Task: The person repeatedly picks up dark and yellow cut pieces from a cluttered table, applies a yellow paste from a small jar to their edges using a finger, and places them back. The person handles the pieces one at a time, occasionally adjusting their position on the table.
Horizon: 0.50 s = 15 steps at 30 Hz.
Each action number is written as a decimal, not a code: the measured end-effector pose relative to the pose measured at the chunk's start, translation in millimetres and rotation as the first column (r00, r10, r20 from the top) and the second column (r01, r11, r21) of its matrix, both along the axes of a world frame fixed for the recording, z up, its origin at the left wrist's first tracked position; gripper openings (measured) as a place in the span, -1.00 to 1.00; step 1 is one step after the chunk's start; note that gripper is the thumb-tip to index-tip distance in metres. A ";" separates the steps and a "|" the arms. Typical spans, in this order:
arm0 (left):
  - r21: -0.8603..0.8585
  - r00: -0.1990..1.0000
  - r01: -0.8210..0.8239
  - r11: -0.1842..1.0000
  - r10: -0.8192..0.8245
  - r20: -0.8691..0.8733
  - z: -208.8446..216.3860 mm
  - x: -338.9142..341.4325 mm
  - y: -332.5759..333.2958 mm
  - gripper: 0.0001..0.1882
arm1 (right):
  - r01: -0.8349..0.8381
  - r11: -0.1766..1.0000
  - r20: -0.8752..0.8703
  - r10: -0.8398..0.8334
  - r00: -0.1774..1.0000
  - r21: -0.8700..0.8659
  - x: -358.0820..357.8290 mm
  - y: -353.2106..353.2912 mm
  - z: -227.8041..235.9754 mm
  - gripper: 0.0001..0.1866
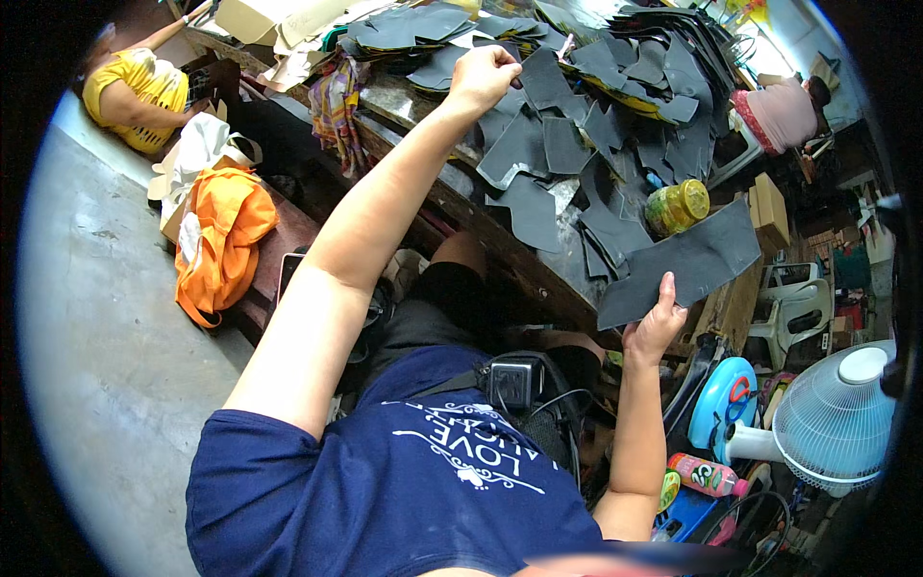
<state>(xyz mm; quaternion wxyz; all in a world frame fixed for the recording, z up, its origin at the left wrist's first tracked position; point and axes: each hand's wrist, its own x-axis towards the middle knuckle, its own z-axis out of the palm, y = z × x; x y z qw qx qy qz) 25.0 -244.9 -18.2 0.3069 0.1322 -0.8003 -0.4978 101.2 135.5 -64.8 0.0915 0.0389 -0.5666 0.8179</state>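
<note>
My right fingers [667, 290] are pinching one sheet [685, 264] beside one jar [665, 212], near the counter's [396, 102] right edge; arm outstretching, my left fingers [502, 67] are pressing together.

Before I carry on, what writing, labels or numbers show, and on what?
Navy T-shirt: white lettering with scrollwork; wording not copied here.
Pink-capped bottle: printed label; wording not copied.
Yellow shirt: dark print, too small to read.
Dark grey sheet in the right hand: no readable marks.
</note>
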 end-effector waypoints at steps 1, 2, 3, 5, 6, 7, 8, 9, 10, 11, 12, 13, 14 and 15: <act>0.042 0.999 -0.010 0.999 0.011 -0.033 -2.9 0.0 -2.0 -0.80 | -0.018 1.000 -0.023 0.018 1.000 0.008 -1.6 0.4 -0.8 -0.81; 0.099 0.999 -0.013 0.995 0.017 -0.044 -6.5 0.6 -2.3 -0.81 | -0.026 1.000 -0.030 0.026 0.999 0.011 -1.8 1.2 -1.6 -0.81; 0.090 0.997 -0.031 0.995 0.037 -0.073 -7.5 0.3 -3.9 -0.82 | -0.018 1.000 -0.018 0.018 1.000 0.007 -1.6 1.4 -2.1 -0.80; 0.118 0.995 -0.029 0.993 0.040 -0.096 -9.5 2.9 -4.9 -0.81 | -0.012 1.000 -0.043 0.013 0.999 0.008 -0.3 -0.2 -1.8 -0.80; 0.143 0.994 -0.024 0.989 0.038 -0.099 -9.1 4.8 -5.4 -0.81 | -0.017 1.000 -0.066 0.016 0.998 -0.011 0.3 -1.5 -0.2 -0.80; 0.160 0.996 -0.007 0.987 0.020 -0.083 -7.8 7.2 -5.9 -0.81 | -0.004 1.000 -0.035 0.005 0.999 0.012 1.1 -3.0 2.5 -0.79; 0.159 0.999 0.019 0.987 -0.013 -0.036 -5.7 9.9 -6.7 -0.81 | -0.005 1.000 -0.020 0.006 1.000 0.018 2.5 -4.4 6.2 -0.78; 0.164 0.999 0.046 0.985 -0.048 0.011 -3.7 13.0 -6.7 -0.82 | 0.032 0.999 0.043 -0.033 0.999 0.021 3.6 -5.5 11.2 -0.76; 0.175 0.995 0.064 0.983 -0.075 0.058 -0.2 14.4 -6.9 -0.81 | 0.015 1.000 0.025 -0.015 1.000 0.007 2.7 -6.6 18.0 -0.75; 0.143 0.992 0.084 0.986 -0.097 0.086 1.9 17.1 -6.1 -0.82 | 0.032 0.999 0.058 -0.032 0.998 -0.011 0.6 -6.9 26.6 -0.73; 0.189 0.990 0.108 0.976 -0.122 0.064 4.4 18.2 -4.1 -0.82 | 0.017 0.999 0.069 -0.015 0.998 -0.033 -0.4 -7.4 34.8 -0.71; 0.229 0.989 0.132 0.965 -0.142 0.030 6.6 19.1 -2.0 -0.82 | -0.074 0.997 0.106 0.076 0.991 -0.027 -3.8 -4.0 47.2 -0.66; 0.279 0.987 0.147 0.949 -0.157 0.014 8.6 19.4 0.6 -0.83 | -0.103 0.993 0.195 0.111 0.974 -0.052 -9.4 -3.3 58.8 -0.66; 0.239 0.985 0.172 0.956 -0.166 -0.045 10.8 18.9 3.0 -0.84 | -0.214 0.976 0.149 0.218 0.964 -0.043 -12.2 -5.4 66.6 -0.65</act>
